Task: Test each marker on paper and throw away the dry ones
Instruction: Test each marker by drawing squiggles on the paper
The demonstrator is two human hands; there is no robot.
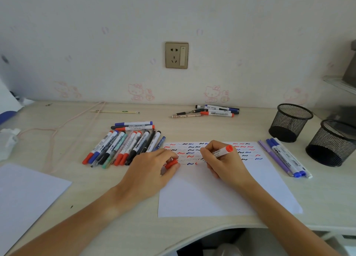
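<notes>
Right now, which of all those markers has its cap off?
The red-ended whiteboard marker in the right hand, tip on the paper; the left hand holds its red cap.

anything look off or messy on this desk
Nothing spilled or broken. Slightly odd: both mesh pen cups look empty while markers lie loose in piles, and a pink cord trails across the desk.

The right hand (221,159) hides the middle of the red marker (221,152).

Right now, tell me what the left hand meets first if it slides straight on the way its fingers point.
Probably the right hand gripping the red marker; the left hand, holding the red cap, points right across the paper.
</notes>
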